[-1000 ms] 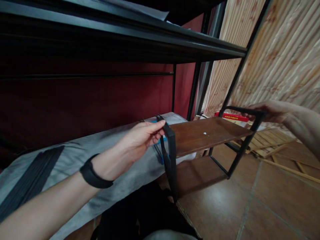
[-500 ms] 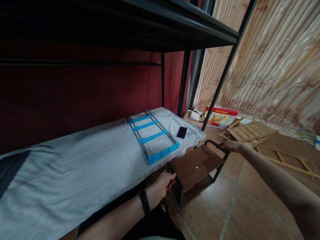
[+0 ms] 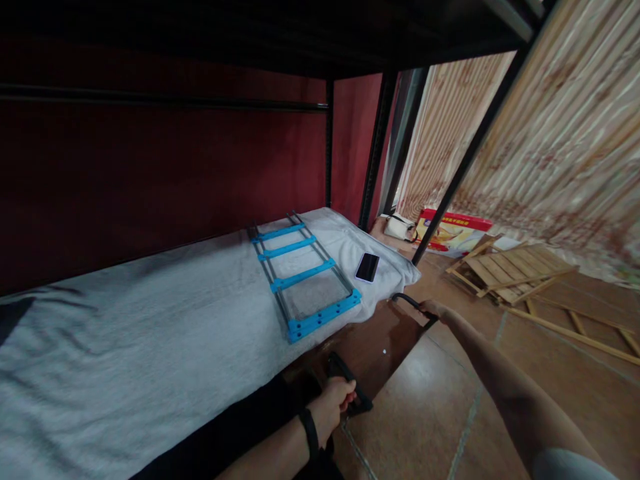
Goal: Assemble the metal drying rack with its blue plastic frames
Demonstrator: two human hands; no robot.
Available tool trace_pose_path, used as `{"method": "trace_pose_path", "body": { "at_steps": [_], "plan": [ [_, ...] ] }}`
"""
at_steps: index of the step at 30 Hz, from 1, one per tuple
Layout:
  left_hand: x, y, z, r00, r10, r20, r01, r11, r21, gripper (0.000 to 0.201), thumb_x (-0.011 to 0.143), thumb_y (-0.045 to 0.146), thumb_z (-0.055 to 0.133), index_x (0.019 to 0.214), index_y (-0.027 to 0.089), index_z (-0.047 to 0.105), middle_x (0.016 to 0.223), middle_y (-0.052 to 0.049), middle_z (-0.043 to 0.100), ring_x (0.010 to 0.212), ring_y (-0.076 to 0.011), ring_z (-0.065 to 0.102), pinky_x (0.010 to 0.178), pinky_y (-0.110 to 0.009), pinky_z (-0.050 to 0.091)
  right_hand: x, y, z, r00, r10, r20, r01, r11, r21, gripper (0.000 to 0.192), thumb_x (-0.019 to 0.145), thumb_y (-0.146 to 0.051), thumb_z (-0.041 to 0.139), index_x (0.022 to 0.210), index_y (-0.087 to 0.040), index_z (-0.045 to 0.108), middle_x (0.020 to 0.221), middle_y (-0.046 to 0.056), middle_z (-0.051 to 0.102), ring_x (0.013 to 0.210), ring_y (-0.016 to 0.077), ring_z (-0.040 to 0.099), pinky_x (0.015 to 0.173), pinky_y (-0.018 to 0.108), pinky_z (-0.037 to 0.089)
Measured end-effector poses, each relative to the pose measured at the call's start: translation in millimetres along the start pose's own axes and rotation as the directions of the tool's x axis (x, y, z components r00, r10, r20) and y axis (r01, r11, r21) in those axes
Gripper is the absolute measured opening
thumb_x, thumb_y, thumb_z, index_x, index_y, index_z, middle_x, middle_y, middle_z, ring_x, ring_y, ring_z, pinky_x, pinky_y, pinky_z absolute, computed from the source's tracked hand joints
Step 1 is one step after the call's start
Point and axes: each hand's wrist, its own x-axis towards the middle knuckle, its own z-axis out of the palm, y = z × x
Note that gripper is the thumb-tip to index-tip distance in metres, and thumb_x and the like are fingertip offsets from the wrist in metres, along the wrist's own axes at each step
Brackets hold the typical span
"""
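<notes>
A small rack with a brown wooden shelf (image 3: 373,343) and black metal end frames stands low on the tiled floor beside the bed. My left hand (image 3: 334,407), with a black band on its wrist, grips the near end frame. My right hand (image 3: 433,309) grips the far end frame's top bar. The rack's lower part is hidden by the bed edge and my arms.
A grey sheet (image 3: 150,333) covers the lower bunk; on it lie a blue-and-black ladder-like frame (image 3: 303,273) and a black phone (image 3: 367,267). Black bunk posts (image 3: 377,147) rise to the right. A white pouch (image 3: 400,227), a red box (image 3: 453,232) and wooden slats (image 3: 515,270) lie on the floor.
The rack, held at both ends, has come down from bed height to the floor beside the bed. The view has tilted down, revealing the blue frame and phone on the sheet.
</notes>
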Motion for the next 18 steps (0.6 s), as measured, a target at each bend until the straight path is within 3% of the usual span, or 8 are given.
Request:
{"method": "trace_pose_path", "body": {
  "at_steps": [6,14,18],
  "plan": [
    [13,-2,14.1,0.997,-0.078,0.014,0.079,0.996,-0.049,0.022,0.083,0.012,0.066,0.063,0.013,0.057,0.054,0.001,0.058,0.045,-0.0061,0.045,0.055,-0.021,0.032,29,25,1,0.99,0.118,-0.075,-0.114,0.992,0.058,0.015,0.076,-0.025,0.057,0.071,-0.016,0.069,0.054,0.001,0.058,0.057,0.016,0.056,0.057,0.026,0.045],
    [27,-24,11.7,0.983,-0.097,0.155,0.115,0.987,-0.112,0.022,0.074,0.021,0.076,0.062,0.014,0.059,0.055,0.0,0.06,0.05,-0.0085,0.05,0.055,-0.022,0.031,28,46,12,0.982,0.085,-0.171,-0.06,0.988,0.142,0.022,0.08,-0.028,0.059,0.089,-0.016,0.075,0.072,0.004,0.071,0.077,0.0185,0.067,0.069,0.024,0.052],
    [28,-28,5.7,0.987,-0.066,0.15,0.086,0.988,-0.131,0.025,0.071,0.027,0.079,0.065,0.015,0.058,0.055,0.002,0.058,0.05,-0.008,0.05,0.054,-0.02,0.031,24,49,16,0.972,0.079,-0.221,-0.04,0.984,0.174,0.027,0.082,-0.033,0.06,0.098,-0.018,0.075,0.086,0.007,0.076,0.086,0.0209,0.07,0.073,0.025,0.054]
  ]
}}
